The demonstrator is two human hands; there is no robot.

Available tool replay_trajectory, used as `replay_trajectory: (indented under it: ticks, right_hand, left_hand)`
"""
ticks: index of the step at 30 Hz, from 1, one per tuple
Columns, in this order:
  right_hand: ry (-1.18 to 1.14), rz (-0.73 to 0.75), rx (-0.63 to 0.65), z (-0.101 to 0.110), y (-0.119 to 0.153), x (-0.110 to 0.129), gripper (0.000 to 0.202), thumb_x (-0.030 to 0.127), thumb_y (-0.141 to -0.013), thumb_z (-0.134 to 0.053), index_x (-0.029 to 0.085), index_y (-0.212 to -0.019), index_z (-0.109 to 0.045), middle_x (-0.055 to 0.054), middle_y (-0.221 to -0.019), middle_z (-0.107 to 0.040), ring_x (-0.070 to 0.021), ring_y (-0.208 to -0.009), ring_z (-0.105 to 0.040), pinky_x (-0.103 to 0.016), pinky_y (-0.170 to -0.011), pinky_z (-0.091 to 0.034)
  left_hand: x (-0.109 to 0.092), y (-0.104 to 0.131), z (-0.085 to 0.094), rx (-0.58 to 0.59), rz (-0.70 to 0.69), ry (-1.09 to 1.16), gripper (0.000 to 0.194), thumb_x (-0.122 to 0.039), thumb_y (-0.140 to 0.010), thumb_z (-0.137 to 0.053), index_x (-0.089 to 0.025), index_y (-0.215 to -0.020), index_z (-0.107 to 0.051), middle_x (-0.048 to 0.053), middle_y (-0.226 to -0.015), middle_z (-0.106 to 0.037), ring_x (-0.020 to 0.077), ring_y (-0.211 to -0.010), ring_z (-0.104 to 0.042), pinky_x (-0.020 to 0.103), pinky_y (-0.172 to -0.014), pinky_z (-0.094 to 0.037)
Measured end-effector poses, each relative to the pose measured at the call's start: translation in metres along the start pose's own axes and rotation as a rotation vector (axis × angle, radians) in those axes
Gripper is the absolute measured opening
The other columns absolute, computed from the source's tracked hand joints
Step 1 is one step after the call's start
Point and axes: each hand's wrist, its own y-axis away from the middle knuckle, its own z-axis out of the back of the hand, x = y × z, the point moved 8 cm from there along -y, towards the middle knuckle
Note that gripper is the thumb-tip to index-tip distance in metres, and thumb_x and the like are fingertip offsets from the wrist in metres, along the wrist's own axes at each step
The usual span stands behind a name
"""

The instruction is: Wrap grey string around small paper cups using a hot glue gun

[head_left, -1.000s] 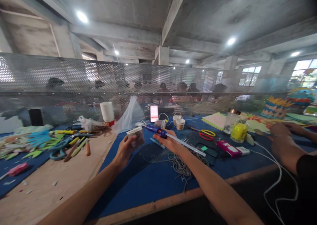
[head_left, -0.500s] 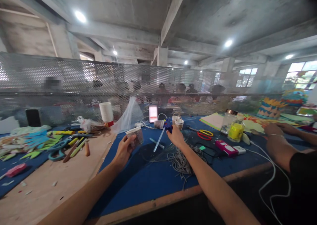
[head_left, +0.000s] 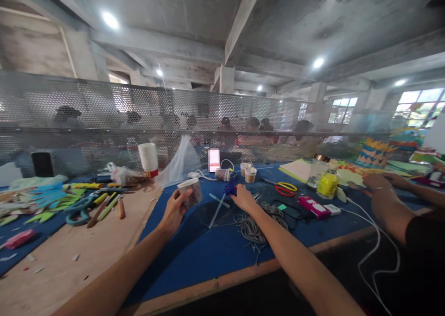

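Observation:
My left hand (head_left: 174, 210) is closed around a cup (head_left: 194, 193) with a white rim and a brownish side, held tilted above the blue table mat (head_left: 181, 255). In my right hand (head_left: 245, 198) is a blue glue gun (head_left: 230, 187), with a long translucent glue stick (head_left: 216, 212) jutting from it toward me. Another glue stick (head_left: 222, 202) lies on the mat behind it. Beneath my right wrist spreads a heap of grey cord (head_left: 251, 229). Small wrapped cups with handles (head_left: 250, 174) stand beyond the gun, and a similar cup (head_left: 222, 174) lies on its side.
A lit phone (head_left: 214, 160) leans near the perforated metal screen (head_left: 181, 107). Stacked paper cups (head_left: 148, 157), blue scissors (head_left: 78, 214) and tools sit left. Rightward are red-yellow scissors (head_left: 285, 189), a yellow bottle (head_left: 327, 184), a white cable (head_left: 384, 235) and another person's arm (head_left: 389, 209).
My right hand has lowered the glue gun slightly toward me and left, uncovering the standing small cups. My left hand keeps its hold on the cup, almost unmoved.

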Motion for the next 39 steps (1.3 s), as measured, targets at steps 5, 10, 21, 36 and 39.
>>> replay_trajectory:
  ticks: [5, 10, 21, 36, 39]
  right_hand:
    - [0.050, -0.001, -0.005, 0.000, -0.001, -0.003, 0.041, 0.031, -0.098, -0.065, 0.008, -0.131, -0.055, -0.023, -0.133, -0.063, -0.0329, -0.121, -0.069, -0.036, -0.096, -0.052]
    - [0.106, -0.022, -0.018, 0.001, -0.001, -0.010, 0.043, 0.032, -0.099, -0.065, 0.008, -0.133, -0.055, -0.025, -0.134, -0.062, -0.0343, -0.124, -0.066, -0.040, -0.099, -0.051]
    - [0.153, -0.056, -0.059, -0.005, -0.006, -0.016, 0.043, 0.031, -0.097, -0.061, 0.007, -0.133, -0.057, -0.028, -0.137, -0.061, -0.0370, -0.130, -0.060, -0.048, -0.104, -0.047]
    - [0.152, -0.052, -0.025, -0.009, -0.009, -0.017, 0.047, 0.033, -0.096, -0.058, 0.006, -0.135, -0.058, -0.028, -0.140, -0.059, -0.0379, -0.132, -0.057, -0.051, -0.106, -0.046]
    - [0.157, -0.045, -0.016, -0.008, -0.008, -0.016, 0.046, 0.031, -0.097, -0.057, 0.006, -0.135, -0.059, -0.028, -0.140, -0.059, -0.0383, -0.132, -0.057, -0.051, -0.106, -0.046]
  left_hand:
    - [-0.001, 0.002, -0.001, 0.007, -0.008, -0.024, 0.046, -0.036, -0.066, -0.091, -0.018, -0.106, -0.075, 0.002, -0.096, -0.078, 0.0171, -0.085, -0.073, 0.027, -0.078, -0.060]
    - [0.001, 0.000, 0.000, 0.014, -0.014, -0.040, 0.049, -0.036, -0.065, -0.092, -0.017, -0.107, -0.075, 0.003, -0.102, -0.079, 0.0178, -0.089, -0.073, 0.027, -0.081, -0.060]
    - [0.001, 0.004, -0.004, 0.047, -0.010, -0.074, 0.051, -0.040, -0.065, -0.093, -0.017, -0.108, -0.074, 0.006, -0.105, -0.078, 0.0206, -0.094, -0.074, 0.032, -0.084, -0.060]
    - [0.005, 0.004, -0.006, 0.082, 0.003, -0.094, 0.048, -0.040, -0.066, -0.094, -0.017, -0.101, -0.072, 0.003, -0.098, -0.074, 0.0174, -0.087, -0.070, 0.028, -0.079, -0.056]
    - [0.006, 0.003, -0.006, 0.076, 0.010, -0.107, 0.049, -0.040, -0.065, -0.095, -0.018, -0.101, -0.071, 0.003, -0.098, -0.075, 0.0186, -0.089, -0.071, 0.029, -0.081, -0.057]
